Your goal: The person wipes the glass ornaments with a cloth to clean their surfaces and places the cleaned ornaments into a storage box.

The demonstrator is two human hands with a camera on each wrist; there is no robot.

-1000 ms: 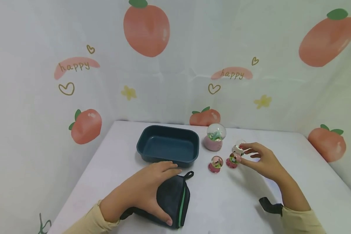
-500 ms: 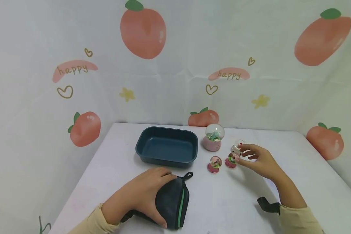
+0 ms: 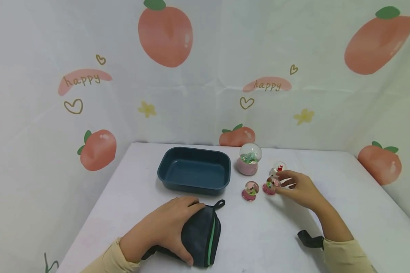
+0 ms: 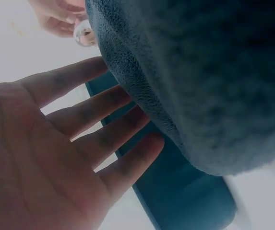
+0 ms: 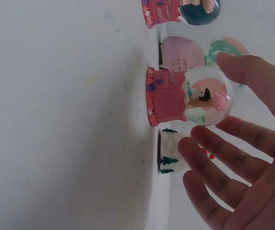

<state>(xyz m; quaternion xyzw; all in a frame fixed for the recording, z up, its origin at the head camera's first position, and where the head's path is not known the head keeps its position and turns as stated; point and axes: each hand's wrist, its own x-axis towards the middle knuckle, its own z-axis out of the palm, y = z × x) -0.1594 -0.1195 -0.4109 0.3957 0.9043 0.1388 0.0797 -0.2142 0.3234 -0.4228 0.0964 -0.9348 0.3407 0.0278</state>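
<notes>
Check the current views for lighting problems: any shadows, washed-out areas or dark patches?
Head view: soft, fairly even light, with a faint shadow on the tabletop below the right hand; left wrist view: low contrast, the case sinking into darkness at upper right while the background looks washed out; right wrist view: a broad, soft-edged grey shadow on the tabletop.

You have a white tabletop [image 3: 249, 239] across the lower frame and a white backdrop [image 3: 194, 110] behind it, lightly creased. Note its print: a large peach [image 3: 165, 36] at upper left of centre, an elongated peach [image 3: 378, 44] at upper right, the word "happy" [image 3: 82, 80] at left and again right of centre, and a yellow flower [image 3: 147, 109] below the left lettering. At mid-frame you have a dark blue rectangular tray [image 3: 191, 186]; just right of it, a large pink-based snow globe [image 3: 248, 166], upright.
</notes>
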